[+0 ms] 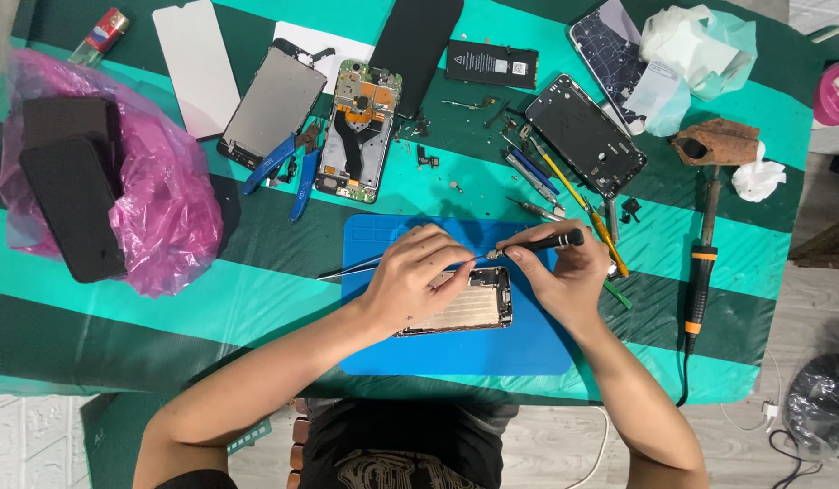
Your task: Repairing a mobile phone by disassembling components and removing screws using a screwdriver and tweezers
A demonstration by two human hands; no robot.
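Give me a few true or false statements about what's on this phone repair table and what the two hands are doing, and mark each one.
1. The opened phone lies on a blue mat. True.
2. The right hand holds a dark-handled screwdriver. True.
3. The left hand is lifted clear of the opened phone. False: it rests on the phone and holds tweezers.
4. The soldering iron lies at the left end of the table. False: it lies at the right, beside the striped cloth's edge.
5. The pink plastic bag has dark phones lying on it. True.
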